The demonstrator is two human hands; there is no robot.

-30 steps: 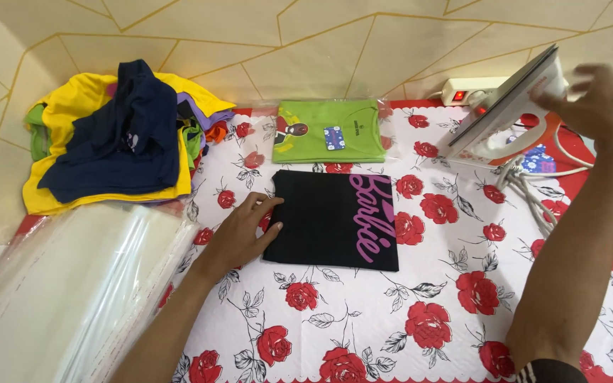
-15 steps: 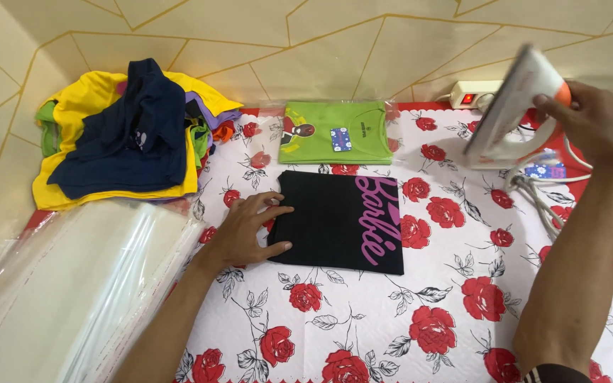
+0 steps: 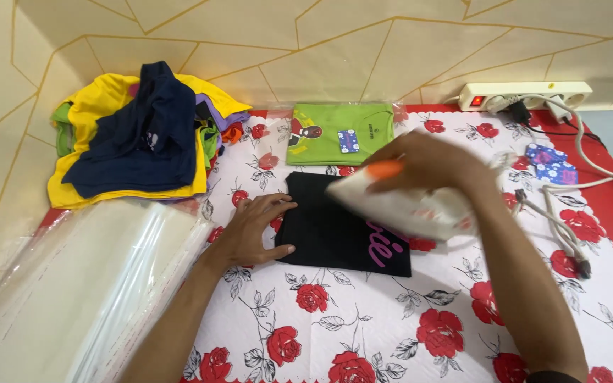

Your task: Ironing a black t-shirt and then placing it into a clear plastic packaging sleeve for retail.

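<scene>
Two hands work here: the left hand (image 3: pixel 253 230) lies flat and open on the black folded shirt's (image 3: pixel 335 230) near edge, and the right hand (image 3: pixel 434 167) grips the blurred iron (image 3: pixel 402 202), probably just above the cloth. Press slowly, away from the left fingers.

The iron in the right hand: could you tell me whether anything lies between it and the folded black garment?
Nothing visible does. The iron in the right hand is right over the black garment; the left hand rests only on the garment's left edge, apart from the iron.
</scene>
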